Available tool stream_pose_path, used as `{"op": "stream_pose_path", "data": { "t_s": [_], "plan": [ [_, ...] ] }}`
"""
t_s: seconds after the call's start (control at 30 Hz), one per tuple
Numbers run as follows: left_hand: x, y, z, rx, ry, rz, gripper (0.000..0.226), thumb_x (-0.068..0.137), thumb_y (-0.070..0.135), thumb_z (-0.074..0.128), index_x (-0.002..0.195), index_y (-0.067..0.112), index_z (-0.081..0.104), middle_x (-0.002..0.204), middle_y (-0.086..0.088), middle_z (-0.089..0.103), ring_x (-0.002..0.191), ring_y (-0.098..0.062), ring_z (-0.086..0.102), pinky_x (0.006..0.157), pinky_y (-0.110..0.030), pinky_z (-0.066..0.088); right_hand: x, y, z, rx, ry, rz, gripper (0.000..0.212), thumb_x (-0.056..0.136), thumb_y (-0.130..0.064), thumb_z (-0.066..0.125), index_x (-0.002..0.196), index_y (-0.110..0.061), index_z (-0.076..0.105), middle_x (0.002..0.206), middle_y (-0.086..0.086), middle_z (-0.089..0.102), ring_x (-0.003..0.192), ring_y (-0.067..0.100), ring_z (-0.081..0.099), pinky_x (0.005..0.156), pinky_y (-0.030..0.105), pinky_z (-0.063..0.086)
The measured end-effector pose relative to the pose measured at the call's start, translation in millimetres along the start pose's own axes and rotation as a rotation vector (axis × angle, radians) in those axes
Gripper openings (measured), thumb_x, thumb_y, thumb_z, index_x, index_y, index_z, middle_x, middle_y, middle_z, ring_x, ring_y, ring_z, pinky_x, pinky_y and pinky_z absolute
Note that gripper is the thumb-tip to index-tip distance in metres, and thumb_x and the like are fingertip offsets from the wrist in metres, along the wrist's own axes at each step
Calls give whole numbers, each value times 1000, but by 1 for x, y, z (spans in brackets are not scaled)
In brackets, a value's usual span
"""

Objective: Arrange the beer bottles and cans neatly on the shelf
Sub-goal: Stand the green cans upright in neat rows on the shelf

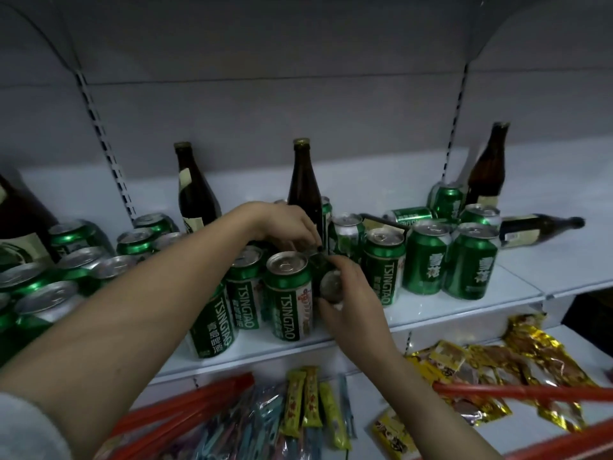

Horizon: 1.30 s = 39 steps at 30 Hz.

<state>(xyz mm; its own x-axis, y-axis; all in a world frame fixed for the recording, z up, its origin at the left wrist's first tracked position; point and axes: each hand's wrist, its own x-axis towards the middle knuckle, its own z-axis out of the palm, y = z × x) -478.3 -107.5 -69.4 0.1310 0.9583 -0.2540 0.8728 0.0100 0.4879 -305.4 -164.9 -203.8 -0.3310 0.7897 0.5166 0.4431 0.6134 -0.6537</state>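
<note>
on the white shelf (431, 313), between upright green cans, the right hand (351, 293) curls its fingers round a tilted green can (326, 282) showing its silver bottom, while the left hand (285, 224) pinches its upper end.

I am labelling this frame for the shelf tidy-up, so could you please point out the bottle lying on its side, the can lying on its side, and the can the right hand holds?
Lying bottle (530, 229), head view, body.
Lying can (410, 215), head view, side wall.
Held can (331, 284), head view, round end.
</note>
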Motion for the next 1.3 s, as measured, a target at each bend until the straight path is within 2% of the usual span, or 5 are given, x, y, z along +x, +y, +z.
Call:
{"op": "stream_pose_path", "data": {
  "t_s": [0.17, 0.37, 0.97, 1.1, 1.3],
  "plan": [
    [-26, 14, -9, -229, -14, 103, 29, 100, 36, 54, 112, 20, 75, 119, -1, 70, 111, -21, 67, 96, -41, 55, 33, -21, -28, -32, -20, -46, 62, 90, -23, 70, 145, -25, 41, 128, -1, 57, 105, 17, 56, 73, 16, 39],
    [-44, 8, -15, -242, -62, 149, 56, 77, 67, 60, 122, 34, 64, 119, 18, 61, 100, 3, 56, 83, -27, 55, 74, -48, -41, -145, -155, -11, 29, 92, -25, 66, 119, -17, 58, 113, 8, 65, 100, 26, 62, 83, 40, 51],
    [-46, -9, 8, 101, 314, 89, 23, 96, 34, 62, 83, 15, 61, 79, -2, 56, 69, -15, 53, 61, -29, 38, 92, -56, -28, -199, -362, -6, 42, 92, -8, 61, 134, -7, 54, 128, 15, 63, 116, 31, 60, 96, 39, 49],
    [-54, 10, 1, 70, 512, 192, 33, 94, 26, 64, 126, 16, 64, 119, -4, 66, 101, -18, 63, 85, -30, 51, 93, -66, -55, -146, -222, 10, 39, 97, -13, 55, 136, -17, 54, 130, 6, 62, 108, 24, 62, 80, 28, 48],
    [-39, 66, -6, -93, 469, 443, 27, 97, 23, 60, 124, 20, 66, 120, 4, 67, 107, -7, 61, 91, -21, 48, 85, -49, -123, 56, 67, 50, 18, 100, -14, 52, 108, -23, 64, 98, -1, 67, 76, 17, 70, 57, 36, 58]
  ]
}}
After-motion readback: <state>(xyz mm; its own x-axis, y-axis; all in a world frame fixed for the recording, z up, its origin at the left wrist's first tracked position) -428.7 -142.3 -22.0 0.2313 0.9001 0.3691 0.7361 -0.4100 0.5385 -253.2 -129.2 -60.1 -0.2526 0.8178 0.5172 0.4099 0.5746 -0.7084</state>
